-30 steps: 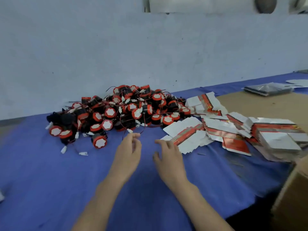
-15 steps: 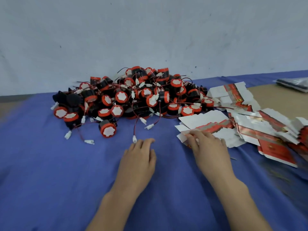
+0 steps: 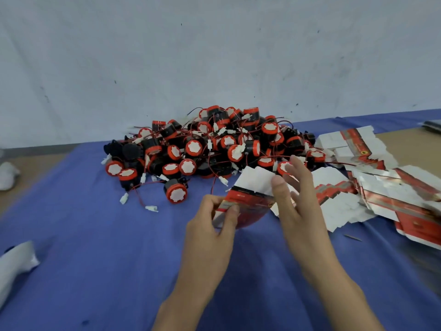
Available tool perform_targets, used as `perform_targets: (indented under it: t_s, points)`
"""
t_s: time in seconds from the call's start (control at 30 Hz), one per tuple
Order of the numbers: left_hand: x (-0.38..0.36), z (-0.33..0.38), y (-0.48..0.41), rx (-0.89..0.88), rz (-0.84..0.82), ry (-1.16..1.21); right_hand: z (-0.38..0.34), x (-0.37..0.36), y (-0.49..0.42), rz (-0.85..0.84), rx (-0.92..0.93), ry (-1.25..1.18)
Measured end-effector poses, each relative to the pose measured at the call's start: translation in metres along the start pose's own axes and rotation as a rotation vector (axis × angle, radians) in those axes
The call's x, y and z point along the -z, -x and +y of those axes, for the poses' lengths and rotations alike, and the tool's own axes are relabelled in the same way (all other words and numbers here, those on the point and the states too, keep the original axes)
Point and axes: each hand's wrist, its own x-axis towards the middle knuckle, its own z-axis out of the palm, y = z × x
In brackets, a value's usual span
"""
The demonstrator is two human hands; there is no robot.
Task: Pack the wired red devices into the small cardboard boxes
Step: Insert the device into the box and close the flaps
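Observation:
A heap of red-and-black round devices (image 3: 214, 144) with thin red wires and white plugs lies on the blue cloth against the wall. Flattened red-and-white cardboard boxes (image 3: 372, 187) are spread to the right of the heap. Between my hands, just above the cloth, is one flat box (image 3: 250, 194), red side toward me, white flaps up. My left hand (image 3: 212, 225) pinches its lower left corner. My right hand (image 3: 298, 204) holds its right edge, thumb on the front and fingers behind.
A single device (image 3: 176, 192) sits apart at the front of the heap, with loose white plugs (image 3: 150, 207) nearby. White plastic objects (image 3: 14, 263) lie at the left edge. Bare brown table surface (image 3: 410, 144) shows at the far right.
Both hands were resting on the cloth; the right hand took a flat box from the pile and brought it to the middle, where the left hand now pinches it too.

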Motion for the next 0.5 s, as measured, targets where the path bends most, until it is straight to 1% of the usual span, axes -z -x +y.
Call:
perform_targets:
  t_s: [0.07,0.13,0.17,0.23,0.3,0.4,0.5]
  points:
    - [-0.002,0.007,0.002,0.009,-0.047,0.062,-0.001,-0.010,0.000,0.035,-0.002,-0.019]
    - [-0.005,0.013,0.001,-0.005,-0.075,0.124,0.001,-0.016,-0.002,0.141,0.018,0.071]
    - [-0.006,0.015,0.001,0.001,-0.085,0.150,0.002,-0.018,-0.004,0.174,-0.001,0.088]
    - [-0.008,0.017,0.000,0.034,-0.129,0.205,0.002,-0.018,-0.010,0.151,-0.082,-0.021]
    - [-0.008,0.018,0.000,0.078,-0.180,0.241,0.003,-0.018,-0.013,0.078,-0.156,-0.100]
    - [-0.004,0.019,-0.005,0.154,-0.220,0.328,0.009,-0.022,-0.012,0.048,-0.154,-0.080]
    - [0.000,0.020,-0.013,0.248,-0.263,0.441,0.009,-0.027,-0.009,0.039,-0.166,-0.136]
